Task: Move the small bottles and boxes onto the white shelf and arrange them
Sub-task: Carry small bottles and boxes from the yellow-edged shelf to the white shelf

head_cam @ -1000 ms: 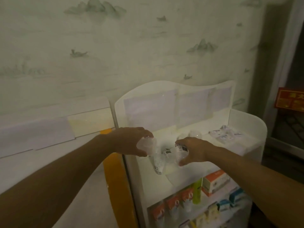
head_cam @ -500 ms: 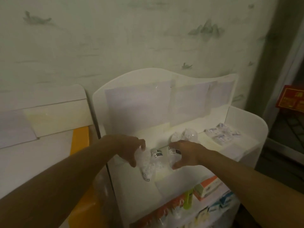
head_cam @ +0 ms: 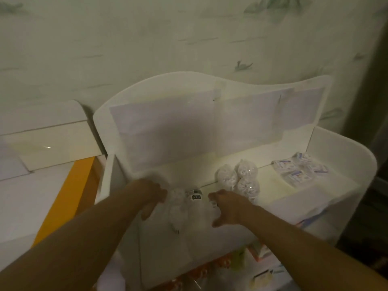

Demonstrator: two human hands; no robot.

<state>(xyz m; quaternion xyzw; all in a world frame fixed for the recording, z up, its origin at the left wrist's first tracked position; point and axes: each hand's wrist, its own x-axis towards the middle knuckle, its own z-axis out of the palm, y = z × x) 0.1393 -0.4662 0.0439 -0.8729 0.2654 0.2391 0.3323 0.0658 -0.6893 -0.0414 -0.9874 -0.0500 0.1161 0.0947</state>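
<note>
Nearest, the left hand [head_cam: 152,196] and right hand [head_cam: 227,207] are seen released, fingers spread, flanking the small bottles [head_cam: 194,195] near the white shelf's [head_cam: 340,148] left front edge. Bottles stand upright between them, equally near both. Wrapped bundles [head_cam: 239,177] lie beyond, rightward.

Behind stands a pale wall [head_cam: 147,38] printed with faint green landscape shapes. At left, a white counter [head_cam: 31,196] with an orange edge strip [head_cam: 69,198]. Dark doorway [head_cam: 378,101] at right.
</note>
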